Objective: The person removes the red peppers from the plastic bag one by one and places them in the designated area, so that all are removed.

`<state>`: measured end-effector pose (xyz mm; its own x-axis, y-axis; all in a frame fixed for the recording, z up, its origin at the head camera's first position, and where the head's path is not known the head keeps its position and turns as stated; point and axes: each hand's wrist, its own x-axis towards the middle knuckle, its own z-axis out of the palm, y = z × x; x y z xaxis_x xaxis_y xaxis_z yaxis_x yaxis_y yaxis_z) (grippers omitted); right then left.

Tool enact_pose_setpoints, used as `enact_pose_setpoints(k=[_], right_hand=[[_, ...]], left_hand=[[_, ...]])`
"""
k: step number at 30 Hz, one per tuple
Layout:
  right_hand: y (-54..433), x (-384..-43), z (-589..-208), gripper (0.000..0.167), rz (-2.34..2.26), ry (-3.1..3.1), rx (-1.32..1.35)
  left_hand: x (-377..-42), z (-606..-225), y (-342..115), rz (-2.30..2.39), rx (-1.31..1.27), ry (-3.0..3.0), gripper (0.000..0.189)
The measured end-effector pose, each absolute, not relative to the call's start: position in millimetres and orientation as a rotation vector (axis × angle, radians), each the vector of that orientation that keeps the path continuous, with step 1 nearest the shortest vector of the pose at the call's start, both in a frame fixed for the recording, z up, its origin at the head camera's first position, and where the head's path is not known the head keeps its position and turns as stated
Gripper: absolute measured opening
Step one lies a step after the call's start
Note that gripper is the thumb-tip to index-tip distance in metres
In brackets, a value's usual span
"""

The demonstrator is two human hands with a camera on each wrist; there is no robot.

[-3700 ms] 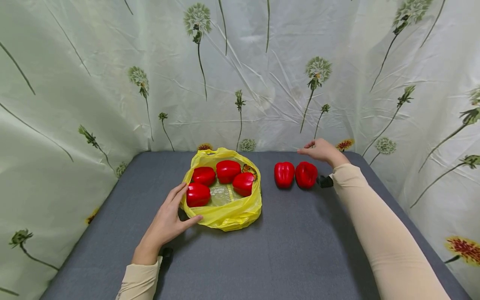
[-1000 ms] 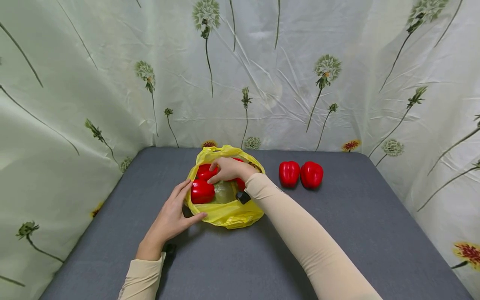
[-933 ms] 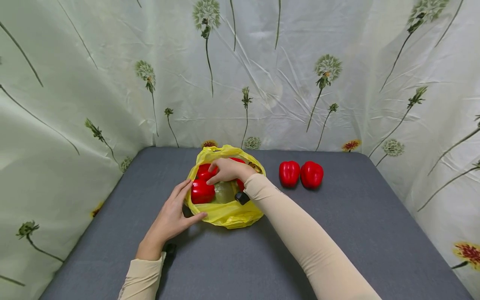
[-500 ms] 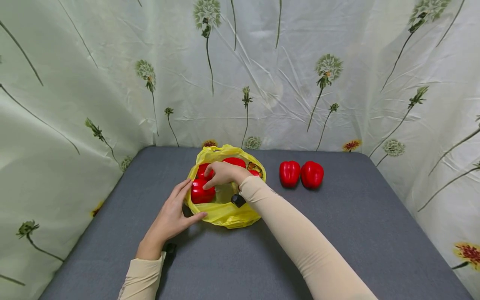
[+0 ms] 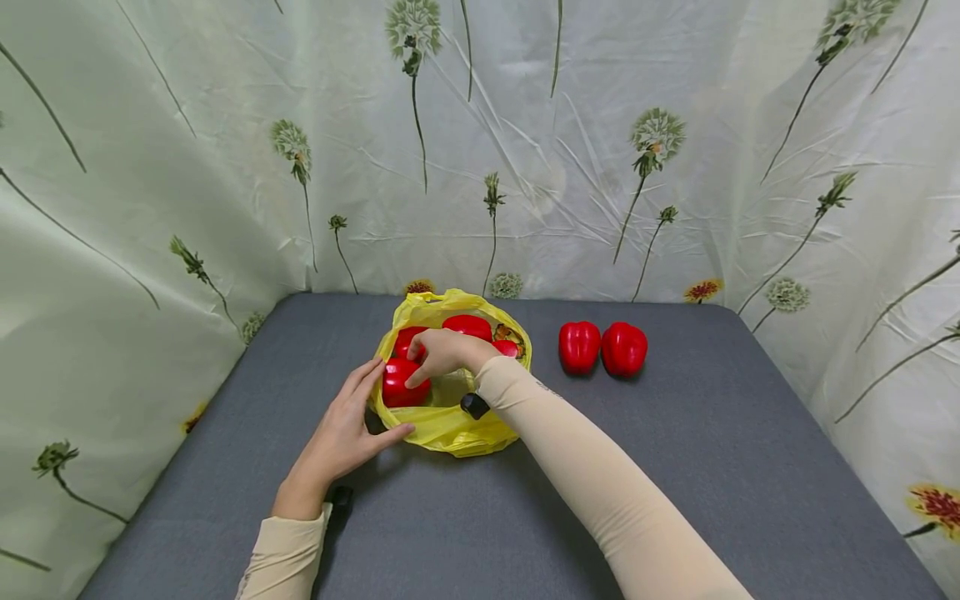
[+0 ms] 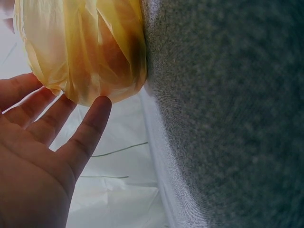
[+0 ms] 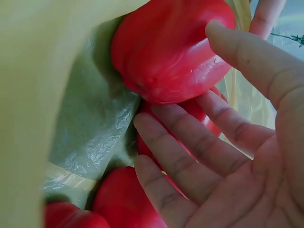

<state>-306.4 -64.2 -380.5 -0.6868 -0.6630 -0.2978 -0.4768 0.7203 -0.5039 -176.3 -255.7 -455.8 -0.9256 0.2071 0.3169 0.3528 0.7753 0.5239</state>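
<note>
A yellow plastic bag [image 5: 459, 435] stands with its mouth open and several red bell peppers inside. My left hand [image 5: 335, 443] spreads its fingers against the bag's left side, with fingertips at the film in the left wrist view. Inside the bag is my right hand [image 5: 447, 350], palm toward the near-left bell pepper [image 5: 397, 385]. In the right wrist view its thumb overlaps that pepper, and its extended fingers [image 7: 185, 128] reach along the pepper's lower edge. The far-left pepper [image 5: 406, 340] is partly covered by my hand. Two more peppers, back [image 5: 467, 326] and right [image 5: 506, 347], show behind it.
To the right of the bag, two red bell peppers [image 5: 580, 347] stand side by side on the grey table [image 5: 720, 417]. A pale curtain [image 5: 570, 167] with a dandelion print hangs behind and at both sides. Something brownish [image 5: 501, 332] lies at the bag's back right rim.
My right hand has come from beyond the two peppers on the right into the bag, then shifted slightly left over the near-left pepper. My left hand stays at the bag's side.
</note>
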Motion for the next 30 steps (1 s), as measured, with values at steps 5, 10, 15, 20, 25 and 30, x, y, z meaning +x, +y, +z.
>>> enact_pose_setpoints(k=[5,10,15,20,25,30], right_hand=[[-65.5,-304.5,-380.4,0.049,-0.506,2.478,-0.865],[-65.3,-303.9,-380.2,0.052,-0.484,2.474,-0.859],[-65.2,-304.2,-379.8,0.054,-0.482,2.470,-0.850],[-67.1,-302.1,-378.4,0.059,-0.471,2.473,-0.873],[-68.9,-299.2,-379.2,0.061,-0.445,2.488,-0.891],[-69.2,-298.5,-380.5,0.060,-0.418,2.509,-0.894]], left_hand=[[-176.5,-455.6,-255.3,-0.879,-0.434,-2.733,0.106],[-177.1,-456.3,-255.4,-0.881,-0.432,-2.739,0.106],[-177.5,-457.1,-255.6,-0.880,-0.433,-2.738,0.106],[-176.6,-456.9,-256.1,-0.883,-0.436,-2.732,0.106],[-176.2,-457.2,-256.1,-0.879,-0.438,-2.737,0.106],[-176.3,-458.1,-255.9,-0.880,-0.444,-2.737,0.106]])
